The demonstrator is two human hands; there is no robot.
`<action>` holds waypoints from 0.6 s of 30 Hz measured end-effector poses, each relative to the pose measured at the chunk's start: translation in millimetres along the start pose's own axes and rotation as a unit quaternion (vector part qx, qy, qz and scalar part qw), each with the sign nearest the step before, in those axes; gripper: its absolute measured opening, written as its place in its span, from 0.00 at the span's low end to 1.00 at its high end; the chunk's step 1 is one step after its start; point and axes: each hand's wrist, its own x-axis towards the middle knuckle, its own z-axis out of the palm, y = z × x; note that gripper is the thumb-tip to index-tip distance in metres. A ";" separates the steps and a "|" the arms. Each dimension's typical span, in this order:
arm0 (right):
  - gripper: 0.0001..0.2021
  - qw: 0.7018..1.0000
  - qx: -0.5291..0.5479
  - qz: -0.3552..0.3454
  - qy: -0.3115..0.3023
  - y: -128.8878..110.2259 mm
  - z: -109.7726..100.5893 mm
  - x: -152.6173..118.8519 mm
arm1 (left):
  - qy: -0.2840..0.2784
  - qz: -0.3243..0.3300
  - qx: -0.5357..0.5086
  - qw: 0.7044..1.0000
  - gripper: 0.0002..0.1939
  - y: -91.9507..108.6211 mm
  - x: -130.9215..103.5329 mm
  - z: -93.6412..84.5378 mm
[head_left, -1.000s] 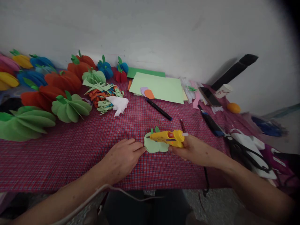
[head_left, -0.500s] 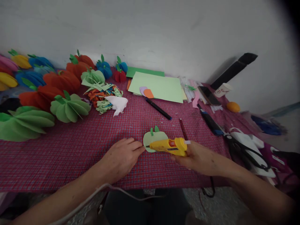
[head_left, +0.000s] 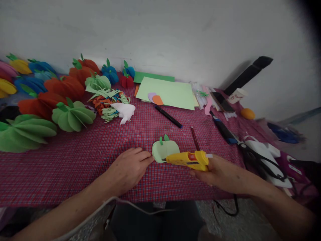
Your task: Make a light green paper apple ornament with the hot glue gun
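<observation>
A pale green paper pumpkin cutout with a darker green stem and leaf lies on the tablecloth in front of me. At its left edge, my left hand rests with the fingers close together, the tips of index finger and thumb on the paper's rim. My right hand is closed around the handle of a yellow hot glue gun. The gun lies nearly level over the cutout, nozzle pointing left at its lower part. A white glue stick end pokes out of the gun's back. I cannot make out any fresh glue.
Finished paper pumpkins and paper shreds fill the left. Behind are green sheets and a black marker. A dark red pencil, a box cutter, scissors and a paper cup sit right.
My right hand has drawn the glue gun to the right, its nozzle moving from the cutout's left edge toward its middle. My left hand stays at the left edge.
</observation>
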 end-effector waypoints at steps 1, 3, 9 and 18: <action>0.12 1.000 -0.006 0.006 -0.001 0.8 0.0 -0.7 | -0.002 0.000 -0.001 1.000 0.15 0.3 0.1 -0.4; 0.13 1.000 -0.011 0.013 -0.005 1.1 -0.4 -1.8 | -0.005 -0.001 -0.005 1.000 0.15 0.8 0.3 -1.6; 0.11 0.999 0.032 0.008 -0.002 1.1 -4.7 -9.8 | -0.006 -0.005 -0.023 1.000 0.15 0.1 -0.9 -2.2; 0.14 0.986 0.035 0.016 0.162 19.3 -27.9 -52.0 | 0.005 -0.010 -0.053 0.999 0.16 -4.1 -1.9 2.2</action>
